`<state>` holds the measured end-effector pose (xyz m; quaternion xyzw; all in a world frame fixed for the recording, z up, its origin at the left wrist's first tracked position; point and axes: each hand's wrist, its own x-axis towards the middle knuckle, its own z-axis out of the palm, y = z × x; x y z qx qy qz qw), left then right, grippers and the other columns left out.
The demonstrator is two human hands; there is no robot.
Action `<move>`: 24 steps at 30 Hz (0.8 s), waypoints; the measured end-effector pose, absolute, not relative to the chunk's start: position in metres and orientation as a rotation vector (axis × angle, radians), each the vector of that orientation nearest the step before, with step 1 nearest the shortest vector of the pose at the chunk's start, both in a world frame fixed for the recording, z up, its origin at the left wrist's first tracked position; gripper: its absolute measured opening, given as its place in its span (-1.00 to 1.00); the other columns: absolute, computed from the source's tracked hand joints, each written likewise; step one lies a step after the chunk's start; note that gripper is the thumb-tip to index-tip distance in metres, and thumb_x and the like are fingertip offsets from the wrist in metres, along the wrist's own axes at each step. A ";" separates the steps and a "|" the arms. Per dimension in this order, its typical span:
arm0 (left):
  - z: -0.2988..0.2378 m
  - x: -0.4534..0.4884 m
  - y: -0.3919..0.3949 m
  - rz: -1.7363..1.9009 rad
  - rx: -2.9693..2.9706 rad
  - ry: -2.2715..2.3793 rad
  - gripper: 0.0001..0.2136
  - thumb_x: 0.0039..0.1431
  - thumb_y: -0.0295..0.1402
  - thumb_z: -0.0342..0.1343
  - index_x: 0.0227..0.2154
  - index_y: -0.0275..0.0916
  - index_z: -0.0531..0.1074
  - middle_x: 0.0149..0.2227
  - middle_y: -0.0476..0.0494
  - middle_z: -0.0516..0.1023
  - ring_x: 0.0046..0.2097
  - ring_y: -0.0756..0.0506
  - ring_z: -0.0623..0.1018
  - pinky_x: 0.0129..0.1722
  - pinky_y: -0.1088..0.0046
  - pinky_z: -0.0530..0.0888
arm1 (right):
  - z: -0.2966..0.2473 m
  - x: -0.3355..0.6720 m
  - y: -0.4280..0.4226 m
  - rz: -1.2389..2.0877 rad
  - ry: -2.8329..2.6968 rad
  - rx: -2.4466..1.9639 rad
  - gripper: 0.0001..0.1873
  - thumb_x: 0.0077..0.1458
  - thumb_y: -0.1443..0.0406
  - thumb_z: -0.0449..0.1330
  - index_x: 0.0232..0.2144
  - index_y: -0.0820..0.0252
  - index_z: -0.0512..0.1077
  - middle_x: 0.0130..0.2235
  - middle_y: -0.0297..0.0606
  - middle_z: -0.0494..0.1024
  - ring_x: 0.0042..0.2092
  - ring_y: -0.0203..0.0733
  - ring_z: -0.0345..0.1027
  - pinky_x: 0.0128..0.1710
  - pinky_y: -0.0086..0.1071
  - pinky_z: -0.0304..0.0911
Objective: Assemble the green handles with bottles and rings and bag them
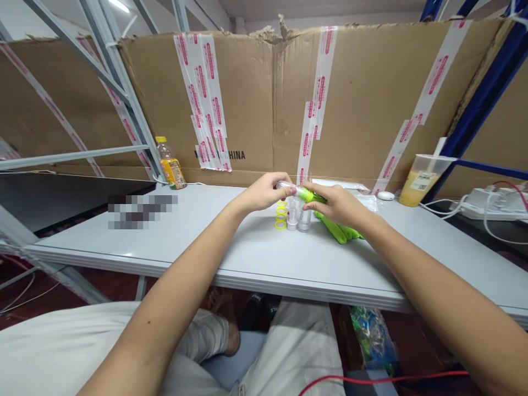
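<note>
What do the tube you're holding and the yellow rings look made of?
Tube: likely clear plastic, glossy and see-through at one end, opaque lime-green at the other, held between left hand and right hand. Yellow rings: rubber or soft plastic, thin bright hoops; too small to tell which.

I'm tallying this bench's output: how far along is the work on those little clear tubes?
Done: a few small vials stand upright on the table, though whether they are finished is unclear. In hand: the left hand and right hand together grip one clear tube with a green piece on it. Left: yellow rings and a heap of green pieces lie loose, so probably much remains.
</note>
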<state>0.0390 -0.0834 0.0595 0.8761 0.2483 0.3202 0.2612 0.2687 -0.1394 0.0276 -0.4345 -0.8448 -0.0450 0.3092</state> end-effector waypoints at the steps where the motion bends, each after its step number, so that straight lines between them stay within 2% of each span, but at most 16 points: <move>1: 0.059 0.038 -0.082 0.877 2.399 0.622 -0.61 0.10 0.01 0.19 -0.35 -0.28 0.42 -0.45 -0.03 0.41 -0.40 0.00 0.37 -0.40 0.48 0.28 | 0.027 0.269 -0.139 -0.083 -2.223 -1.131 -0.48 0.21 0.07 0.21 0.19 0.00 0.39 -0.25 -0.26 0.61 -0.32 -0.15 0.38 -0.27 -0.34 0.18; 5: 0.059 0.037 -0.080 0.908 2.439 0.532 -0.68 0.09 -0.10 0.23 -0.28 -0.26 0.42 -0.40 -0.01 0.40 -0.36 0.01 0.34 -0.36 0.48 0.28 | 0.028 0.268 -0.140 0.052 -2.206 -1.090 -0.51 0.21 0.08 0.20 0.16 0.03 0.40 -0.31 -0.31 0.59 -0.32 -0.16 0.38 -0.24 -0.33 0.21; 8: 0.060 0.038 -0.083 0.960 2.385 0.544 -0.68 0.08 -0.12 0.25 -0.27 -0.28 0.43 -0.36 -0.04 0.44 -0.33 0.00 0.38 -0.33 0.48 0.32 | 0.029 0.266 -0.140 0.058 -2.207 -1.097 -0.58 0.24 0.08 0.16 0.10 0.05 0.43 -0.28 -0.27 0.59 -0.28 -0.12 0.39 -0.25 -0.33 0.20; 14: 0.062 0.041 -0.092 0.845 2.251 0.745 -0.59 0.15 0.03 0.15 -0.32 -0.31 0.45 -0.47 -0.09 0.49 -0.51 0.05 0.33 -0.48 0.49 0.28 | 0.027 0.267 -0.138 -0.244 -2.181 -1.283 -0.60 0.16 0.01 0.23 -0.08 0.12 0.45 -0.35 -0.23 0.55 -0.35 -0.11 0.34 -0.34 -0.34 0.09; 16: 0.061 0.041 -0.091 0.853 2.268 0.727 -0.58 0.14 0.04 0.16 -0.34 -0.31 0.45 -0.48 -0.07 0.49 -0.51 0.06 0.33 -0.47 0.49 0.28 | 0.027 0.268 -0.138 -0.273 -2.181 -1.282 -0.62 0.16 0.01 0.24 -0.11 0.11 0.45 -0.35 -0.23 0.55 -0.35 -0.11 0.33 -0.34 -0.34 0.08; 20: 0.061 0.040 -0.087 0.937 2.345 0.565 -0.62 0.09 0.00 0.22 -0.34 -0.29 0.44 -0.44 -0.03 0.44 -0.41 0.02 0.38 -0.39 0.48 0.29 | 0.029 0.268 -0.139 -0.174 -2.179 -1.214 -0.65 0.18 0.02 0.22 -0.11 0.09 0.46 -0.38 -0.28 0.52 -0.36 -0.15 0.31 -0.33 -0.34 0.10; 24: 0.062 0.038 -0.086 0.919 2.426 0.514 -0.67 0.10 -0.07 0.22 -0.32 -0.28 0.44 -0.41 -0.02 0.43 -0.37 0.01 0.37 -0.36 0.47 0.29 | 0.033 0.267 -0.142 0.098 -2.177 -1.089 -0.62 0.17 -0.02 0.20 -0.17 0.13 0.50 -0.42 -0.34 0.46 -0.38 -0.20 0.27 -0.34 -0.36 0.13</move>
